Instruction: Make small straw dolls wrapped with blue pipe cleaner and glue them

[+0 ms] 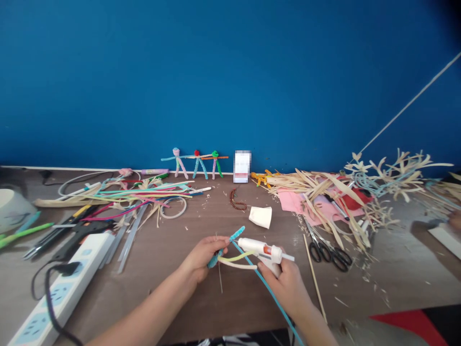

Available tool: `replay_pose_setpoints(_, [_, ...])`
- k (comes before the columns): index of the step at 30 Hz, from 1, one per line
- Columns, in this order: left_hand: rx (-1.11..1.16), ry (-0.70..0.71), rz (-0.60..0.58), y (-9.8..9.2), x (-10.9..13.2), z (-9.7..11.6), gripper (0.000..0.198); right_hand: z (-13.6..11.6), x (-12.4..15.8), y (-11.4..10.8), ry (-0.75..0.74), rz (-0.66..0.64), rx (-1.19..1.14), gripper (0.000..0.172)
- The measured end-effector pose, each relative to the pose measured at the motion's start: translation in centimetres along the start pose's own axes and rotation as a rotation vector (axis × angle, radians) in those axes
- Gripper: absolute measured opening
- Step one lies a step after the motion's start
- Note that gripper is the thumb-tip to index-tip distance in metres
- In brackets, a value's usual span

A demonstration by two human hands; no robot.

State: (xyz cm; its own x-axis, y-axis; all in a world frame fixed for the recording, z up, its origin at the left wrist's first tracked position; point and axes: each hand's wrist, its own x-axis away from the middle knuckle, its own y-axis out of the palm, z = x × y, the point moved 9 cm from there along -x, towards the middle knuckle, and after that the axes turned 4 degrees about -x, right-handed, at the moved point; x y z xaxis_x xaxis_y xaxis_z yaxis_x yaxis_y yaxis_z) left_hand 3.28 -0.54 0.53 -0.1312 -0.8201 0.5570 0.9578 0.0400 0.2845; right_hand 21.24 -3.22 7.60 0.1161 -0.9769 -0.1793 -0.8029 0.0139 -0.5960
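Over a brown worktable (230,307), a hot glue gun (261,251) is being gripped closely by the right hand (284,288), while a teal pipe cleaner (220,249) is being clasped in the left hand (201,257), with pale yellow strands (234,259) being held between them.

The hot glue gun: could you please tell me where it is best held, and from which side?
Grip the hot glue gun by its handle from the near side, as the right hand does: the handle angles back toward the person; the nozzle points left.

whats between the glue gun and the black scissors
In the head view, a thin wooden stick lies between the glue gun and the black scissors.
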Motion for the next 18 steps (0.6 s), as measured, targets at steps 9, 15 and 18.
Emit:
replay_pose_setpoints(9, [0.024, -0.023, 0.005, -1.3, -0.5, -0.6, 0.026, 7.7, -1.0, -4.1, 0.372, 0.253, -0.406, 0.034])
replay_pose_setpoints(15, [0.012, 0.010, -0.033, -1.3, -0.2, -0.5, 0.025, 12.5, -2.9, -7.1, 0.482, 0.392, -0.527, 0.028])
replay_pose_setpoints(18, [0.026, 0.010, -0.034, -1.4, -0.3, -0.7, 0.025, 12.9, -3.7, -7.6, 0.467, 0.341, -0.351, 0.027])
